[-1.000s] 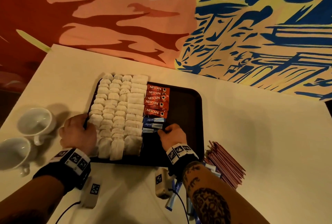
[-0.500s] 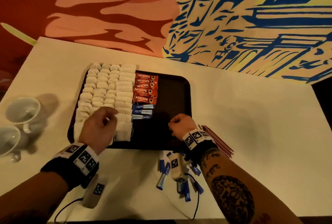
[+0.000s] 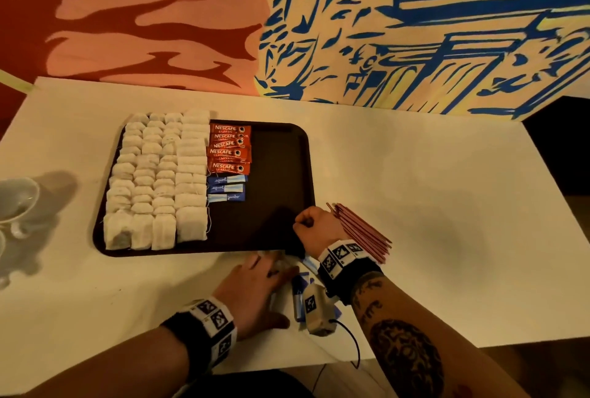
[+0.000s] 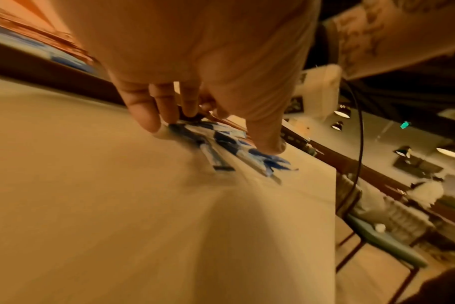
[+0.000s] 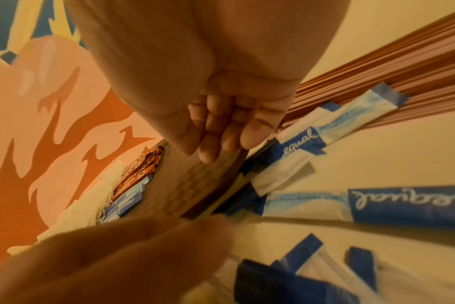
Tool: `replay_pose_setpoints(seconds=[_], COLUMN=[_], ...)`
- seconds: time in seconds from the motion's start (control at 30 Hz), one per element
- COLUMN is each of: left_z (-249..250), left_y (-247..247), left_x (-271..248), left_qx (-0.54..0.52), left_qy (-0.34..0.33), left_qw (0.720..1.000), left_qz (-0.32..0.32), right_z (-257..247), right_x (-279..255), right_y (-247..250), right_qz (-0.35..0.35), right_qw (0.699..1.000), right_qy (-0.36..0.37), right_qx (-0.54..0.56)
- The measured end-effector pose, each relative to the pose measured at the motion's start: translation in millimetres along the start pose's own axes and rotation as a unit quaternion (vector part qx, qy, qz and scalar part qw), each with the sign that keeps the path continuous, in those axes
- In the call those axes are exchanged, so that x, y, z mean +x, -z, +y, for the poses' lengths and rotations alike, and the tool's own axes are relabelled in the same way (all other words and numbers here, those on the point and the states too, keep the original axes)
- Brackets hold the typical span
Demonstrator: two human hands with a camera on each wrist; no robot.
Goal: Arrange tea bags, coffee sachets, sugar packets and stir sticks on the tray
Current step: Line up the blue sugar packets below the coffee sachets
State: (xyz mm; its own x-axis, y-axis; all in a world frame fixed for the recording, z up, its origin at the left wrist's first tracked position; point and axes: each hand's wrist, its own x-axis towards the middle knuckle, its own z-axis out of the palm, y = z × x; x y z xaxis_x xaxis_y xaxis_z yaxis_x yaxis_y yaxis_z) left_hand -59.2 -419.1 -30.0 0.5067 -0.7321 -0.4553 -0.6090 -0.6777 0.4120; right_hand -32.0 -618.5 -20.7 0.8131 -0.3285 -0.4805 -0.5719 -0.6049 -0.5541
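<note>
A dark tray [image 3: 274, 174] holds rows of white tea bags [image 3: 156, 180], red coffee sachets [image 3: 230, 148] and three blue sugar packets [image 3: 226, 188]. Loose blue sugar packets [image 3: 298, 298] lie on the table just in front of the tray. My left hand [image 3: 274, 265] reaches over them. In the blurred left wrist view, that hand [image 4: 213, 133] has its fingertips and thumb down on the packets [image 4: 221, 144]. My right hand [image 3: 306, 222] is a fist at the tray's front right corner, fingers curled on nothing [image 5: 216, 131]. Red stir sticks [image 3: 360, 231] lie beside it.
Two white cups [image 3: 17, 199] stand at the table's left edge. A small camera unit with a cable [image 3: 316, 311] hangs under my right wrist, over the loose packets. A painted wall runs behind the table. The table's front edge is close to my forearms.
My left hand left the tray's left edge, passed over the tea bags and came down on the loose packets. My right hand drew back from the tray's sugar packets to its corner.
</note>
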Motion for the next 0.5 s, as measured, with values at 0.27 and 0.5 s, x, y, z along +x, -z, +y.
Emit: replay_pose_setpoints(seconds=[0.27, 0.5], left_z=[-13.6, -60.2], left_y=[-5.0, -3.2], left_x=[-3.1, -48.2], left_qx=[0.055, 0.043], left_qy=[0.003, 0.007], left_qw=[0.998, 0.998], left_qz=[0.016, 0.042], right_z=[0.1, -0.3], right_x=[-3.2, -1.4], right_y=[-1.2, -1.0], right_qz=[0.002, -0.012], right_qw=[1.000, 1.000], right_qy=[0.007, 0.017], right_qx=[0.002, -0.005])
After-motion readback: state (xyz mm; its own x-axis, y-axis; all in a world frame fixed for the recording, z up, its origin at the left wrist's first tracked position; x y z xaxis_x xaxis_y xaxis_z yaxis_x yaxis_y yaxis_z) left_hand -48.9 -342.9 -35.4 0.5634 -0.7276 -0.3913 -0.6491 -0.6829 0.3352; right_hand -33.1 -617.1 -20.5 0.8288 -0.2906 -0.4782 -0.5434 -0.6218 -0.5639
